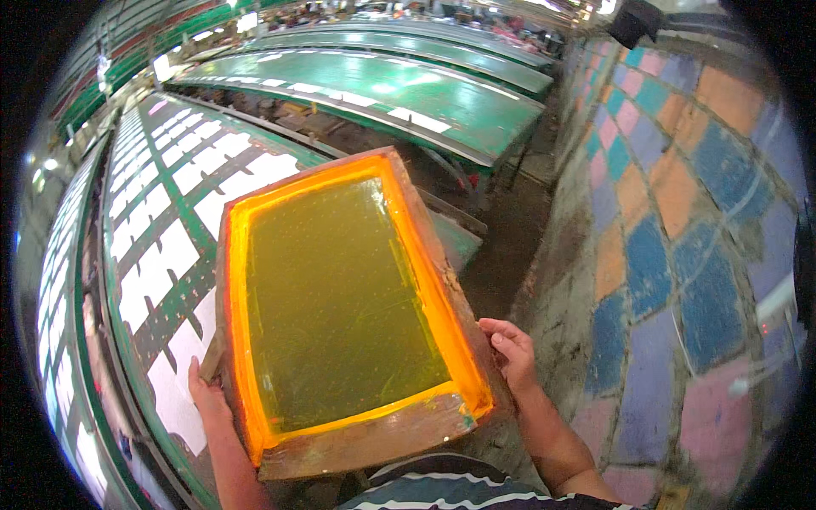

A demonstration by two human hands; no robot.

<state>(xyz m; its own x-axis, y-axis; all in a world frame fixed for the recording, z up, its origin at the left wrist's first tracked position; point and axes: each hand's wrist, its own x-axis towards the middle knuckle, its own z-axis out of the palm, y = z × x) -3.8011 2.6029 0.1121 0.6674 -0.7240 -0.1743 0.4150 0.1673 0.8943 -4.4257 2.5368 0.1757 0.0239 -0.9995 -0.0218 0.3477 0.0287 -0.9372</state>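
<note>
A wooden screen-printing frame [365,438] is held up in front of my body, tilted, between my two hands. Its mesh [340,306] is olive-yellow, with a bright orange border inside the worn brown wood. My left hand [210,398] grips the frame's left side near the lower corner, thumb pointing up; most of its fingers are hidden behind. A short wooden piece [213,357] juts out beside that thumb; I cannot tell whether it belongs to the frame. On the opposite side, my right hand [512,353] is closed at the frame's lower right edge, fingers curled.
A long green printing table [191,242] with rows of white cut pieces [157,270] runs along my left. More green tables [382,81] stand beyond. A wall painted in coloured blocks [650,255] rises on the right, beside a narrow dark aisle [518,229].
</note>
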